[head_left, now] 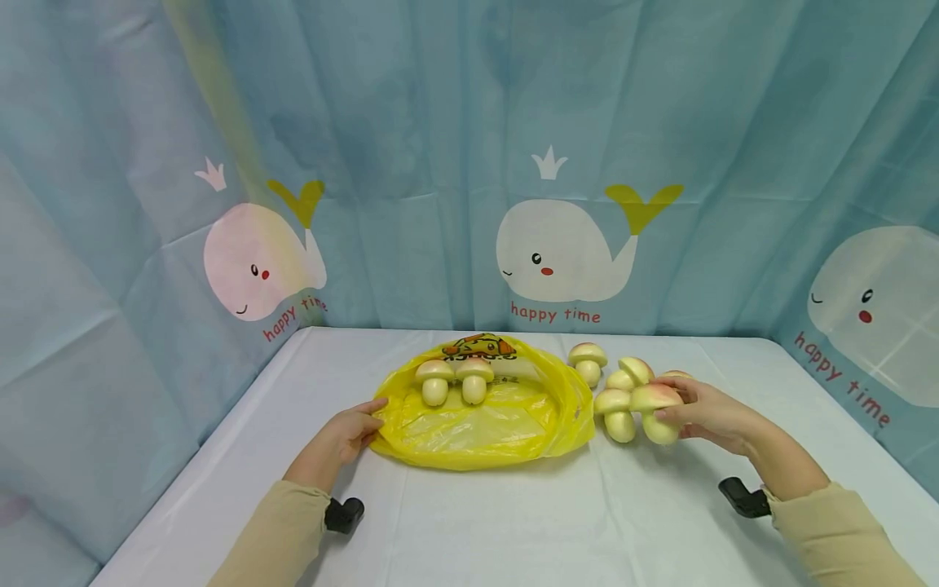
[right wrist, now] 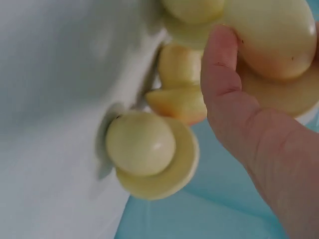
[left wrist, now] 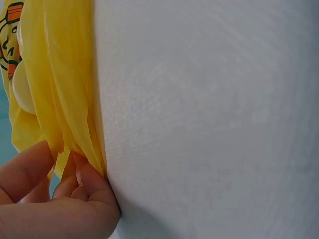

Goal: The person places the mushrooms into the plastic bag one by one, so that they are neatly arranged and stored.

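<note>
My left hand (head_left: 357, 430) pinches the left edge of a yellow plastic bag (head_left: 477, 456) lying with its mouth spread wide. In the left wrist view, thumb and fingers (left wrist: 30, 169) close on the thin film (left wrist: 65, 89). Two toy mushrooms (head_left: 435, 383) with pinkish caps lie side by side within the bag. My right hand (head_left: 707, 416) grips another toy mushroom (head_left: 658, 412) by its side, to the right of the bag. The right wrist view shows the thumb (right wrist: 224, 69) pressed against this mushroom's pale stem (right wrist: 274, 40).
Several more toy mushrooms (head_left: 619, 420) cluster around the right hand, one partly hidden behind it. Another mushroom (head_left: 587, 364) stands just beyond the bag's right rim. A white cloth covers the table (head_left: 499, 530), and a blue whale-print curtain (head_left: 440, 244) hangs behind it.
</note>
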A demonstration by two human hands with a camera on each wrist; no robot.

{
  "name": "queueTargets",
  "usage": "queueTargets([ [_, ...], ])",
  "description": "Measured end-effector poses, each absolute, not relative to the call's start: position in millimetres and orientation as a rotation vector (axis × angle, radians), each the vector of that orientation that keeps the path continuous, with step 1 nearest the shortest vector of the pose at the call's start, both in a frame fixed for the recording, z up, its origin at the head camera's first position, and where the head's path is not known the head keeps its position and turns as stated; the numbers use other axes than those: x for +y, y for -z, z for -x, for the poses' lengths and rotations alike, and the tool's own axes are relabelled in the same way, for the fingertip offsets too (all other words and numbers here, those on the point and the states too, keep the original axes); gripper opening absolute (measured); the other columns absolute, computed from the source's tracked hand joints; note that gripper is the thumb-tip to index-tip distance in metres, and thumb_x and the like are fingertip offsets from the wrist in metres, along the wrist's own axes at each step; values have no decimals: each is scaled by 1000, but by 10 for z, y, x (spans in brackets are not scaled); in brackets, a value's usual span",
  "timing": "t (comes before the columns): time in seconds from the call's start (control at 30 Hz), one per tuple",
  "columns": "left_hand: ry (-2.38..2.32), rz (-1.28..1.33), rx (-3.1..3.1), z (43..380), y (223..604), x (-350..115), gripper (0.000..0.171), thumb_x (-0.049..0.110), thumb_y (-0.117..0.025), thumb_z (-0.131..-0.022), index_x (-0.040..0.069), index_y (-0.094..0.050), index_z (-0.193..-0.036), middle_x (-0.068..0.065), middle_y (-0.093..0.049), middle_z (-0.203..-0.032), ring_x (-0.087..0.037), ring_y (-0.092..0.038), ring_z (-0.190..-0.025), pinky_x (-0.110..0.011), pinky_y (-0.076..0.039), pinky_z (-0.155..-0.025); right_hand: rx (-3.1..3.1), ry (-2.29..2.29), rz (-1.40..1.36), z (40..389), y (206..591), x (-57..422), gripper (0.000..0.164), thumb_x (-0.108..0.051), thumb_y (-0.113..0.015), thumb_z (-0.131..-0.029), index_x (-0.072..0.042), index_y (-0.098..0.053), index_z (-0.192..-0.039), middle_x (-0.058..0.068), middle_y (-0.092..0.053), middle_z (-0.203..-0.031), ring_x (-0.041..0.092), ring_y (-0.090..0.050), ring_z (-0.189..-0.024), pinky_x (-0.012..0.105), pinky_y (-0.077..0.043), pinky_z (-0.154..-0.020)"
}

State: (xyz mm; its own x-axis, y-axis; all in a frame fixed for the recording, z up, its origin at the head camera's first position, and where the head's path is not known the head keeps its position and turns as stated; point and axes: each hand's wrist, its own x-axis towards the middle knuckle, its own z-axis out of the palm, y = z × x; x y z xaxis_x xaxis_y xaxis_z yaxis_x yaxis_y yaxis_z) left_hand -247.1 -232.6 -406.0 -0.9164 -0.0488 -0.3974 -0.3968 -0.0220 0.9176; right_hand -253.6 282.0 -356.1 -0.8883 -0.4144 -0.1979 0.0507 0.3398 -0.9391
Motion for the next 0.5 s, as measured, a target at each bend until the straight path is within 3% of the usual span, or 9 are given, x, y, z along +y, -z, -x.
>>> queueTargets([
  [0.17, -2032, 464, 2001, 2464, 4060, -2323, 54, -8, -42, -98, -3, -29, -149, -27, -22, -153, -22, -45, -109, -31, -37, -94, 2110, 1662, 315, 2557, 3496, 2776, 65, -12, -59, -94, 13, -21, -141, 6, -52, -113, 17, -58, -94, 35, -51, -79],
  [0.27, -2028, 459, 2003, 2459, 4062, -2320, 53, -8, -41, -98, -3, -29, -149, -27, -20, -154, -25, -42, -115, -34, -35, -98, 2053, 1709, 317, 2581, 3466, 2741, 67, -13, -57, -95, 13, -18, -143, 4, -53, -114, 16, -59, -96, 34, -51, -82],
  [0.37, -2022, 455, 2009, 2457, 4059, -2320, 53, -8, -41, -98, -3, -29, -149, -27, -19, -154, -27, -41, -118, -35, -34, -99, 1989, 1755, 319, 2607, 3444, 2692, 64, -13, -55, -97, 7, -20, -146, 4, -53, -116, 18, -60, -98, 37, -52, -84],
  [0.5, -2022, 463, 2016, 2463, 4057, -2321, 54, -7, -42, -97, -3, -29, -149, -27, -20, -154, -24, -44, -112, -32, -37, -94, 1844, 1850, 311, 2635, 3421, 2598, 43, -12, -50, -100, -10, -33, -139, 6, -56, -114, 21, -63, -97, 42, -53, -83],
])
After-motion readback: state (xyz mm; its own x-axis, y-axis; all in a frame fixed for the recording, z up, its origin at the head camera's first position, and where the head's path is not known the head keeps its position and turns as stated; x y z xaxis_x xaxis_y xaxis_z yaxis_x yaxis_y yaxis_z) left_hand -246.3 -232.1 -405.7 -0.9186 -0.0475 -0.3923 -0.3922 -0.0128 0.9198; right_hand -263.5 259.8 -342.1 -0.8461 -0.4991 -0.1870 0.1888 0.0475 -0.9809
